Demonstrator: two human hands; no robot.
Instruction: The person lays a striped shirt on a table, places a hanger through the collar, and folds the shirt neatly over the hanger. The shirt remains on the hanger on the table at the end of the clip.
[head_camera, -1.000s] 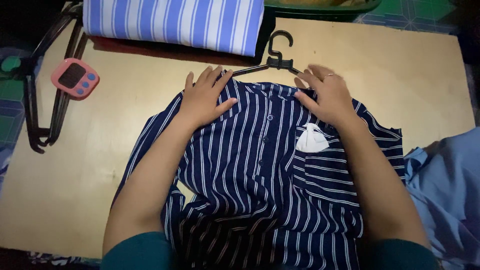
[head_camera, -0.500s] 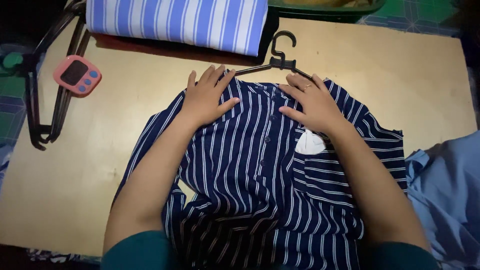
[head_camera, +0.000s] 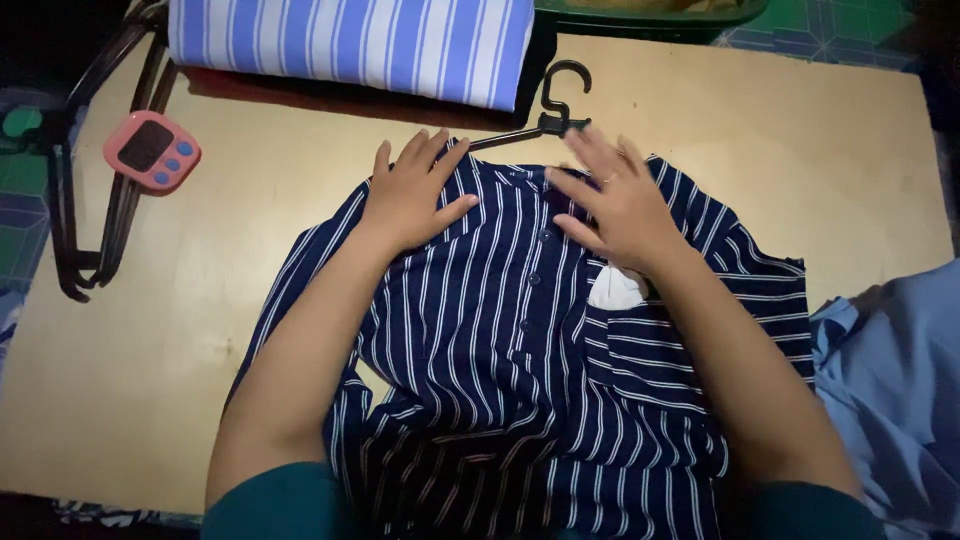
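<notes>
A navy shirt with white stripes (head_camera: 520, 340) lies front up on a pale wooden board (head_camera: 820, 130), on a black hanger whose hook (head_camera: 562, 95) sticks out past the collar. My left hand (head_camera: 410, 190) rests flat on the shirt's left shoulder, fingers spread. My right hand (head_camera: 615, 200) lies flat near the collar and button placket, fingers apart and slightly blurred. A white tag or cloth (head_camera: 615, 290) peeks out at the chest pocket just below my right wrist.
A folded blue-and-white striped cloth (head_camera: 350, 45) lies at the board's far edge. A pink digital timer (head_camera: 150, 150) sits at the left, beside several black hangers (head_camera: 85, 200). A light blue garment (head_camera: 900, 390) is heaped at the right edge.
My right hand has slid left from the shirt's right shoulder toward the collar and placket. My left hand has stayed on the left shoulder.
</notes>
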